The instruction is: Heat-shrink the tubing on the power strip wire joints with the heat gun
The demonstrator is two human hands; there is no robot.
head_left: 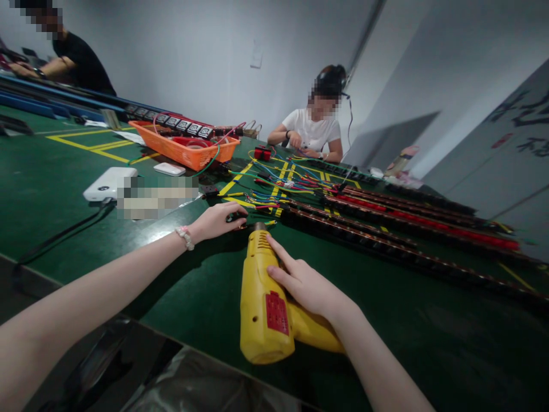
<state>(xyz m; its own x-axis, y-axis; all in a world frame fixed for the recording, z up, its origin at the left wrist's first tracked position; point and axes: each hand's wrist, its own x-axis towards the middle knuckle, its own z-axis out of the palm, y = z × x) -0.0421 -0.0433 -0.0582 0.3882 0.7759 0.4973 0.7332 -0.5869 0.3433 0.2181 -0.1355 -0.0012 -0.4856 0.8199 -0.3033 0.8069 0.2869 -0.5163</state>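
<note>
My right hand rests on a yellow heat gun, its index finger stretched along the barrel towards the metal nozzle. The gun lies on its side at the table's near edge, pointing away from me. My left hand, with a beaded band on its wrist, is closed just left of the nozzle. Something small and dark shows between its fingers, too hidden to name. Close beyond both hands are the coloured wire ends of long black strips with copper-coloured lines.
An orange basket holds red wire, with a strip of square cells across it. A white device with a black cable stands at left. Red bars lie among the strips at right. Across the table a person works; another is far left.
</note>
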